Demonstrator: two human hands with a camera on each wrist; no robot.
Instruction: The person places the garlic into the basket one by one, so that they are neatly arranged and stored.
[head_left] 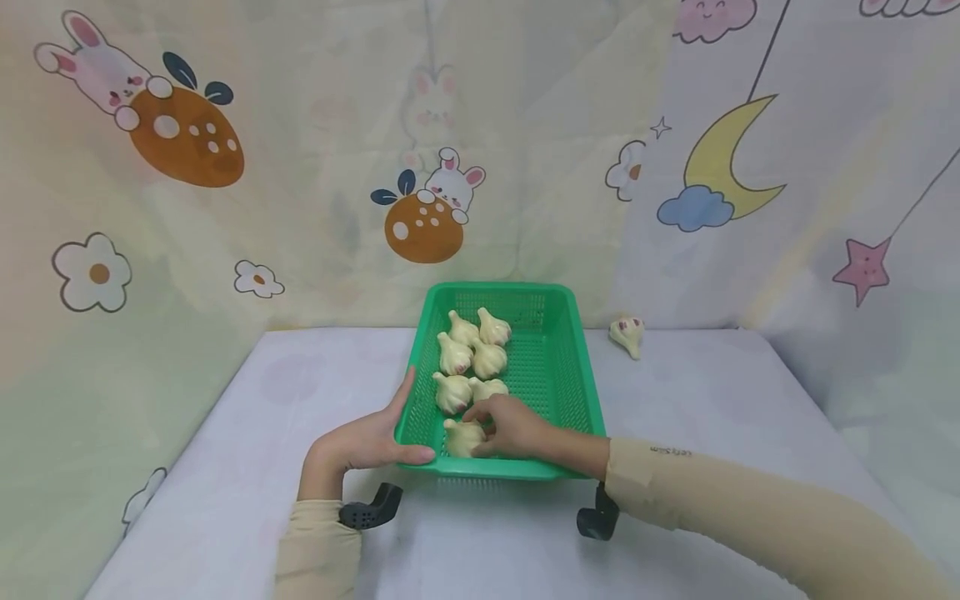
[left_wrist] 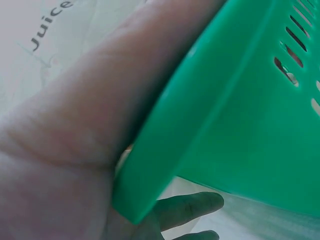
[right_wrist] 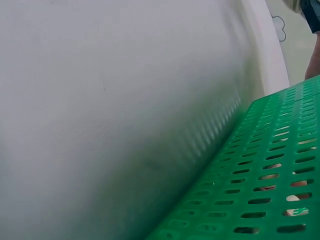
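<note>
A green plastic basket [head_left: 551,417] with slotted walls holds several pale garlic bulbs [head_left: 454,354], arranged in pairs along its left side. My right hand [head_left: 513,427] reaches over the right and front part of the basket and pinches a garlic bulb [head_left: 461,437] at the near left, between thumb and fingers. At the front left corner, my left hand [head_left: 367,437] lies against the basket with thumb and fingers spread and straight. In the left wrist view, the fingers [left_wrist: 187,209] extend below the rim. The right wrist view shows only the slotted outer wall [right_wrist: 260,185], not the right hand.
One more garlic bulb [head_left: 627,335] lies on the white-covered table [head_left: 675,392] to the right of the basket, near the back edge. Behind the table hangs a printed cloth [head_left: 322,208]. Black wrist camera mounts [head_left: 372,507] sit below both wrists.
</note>
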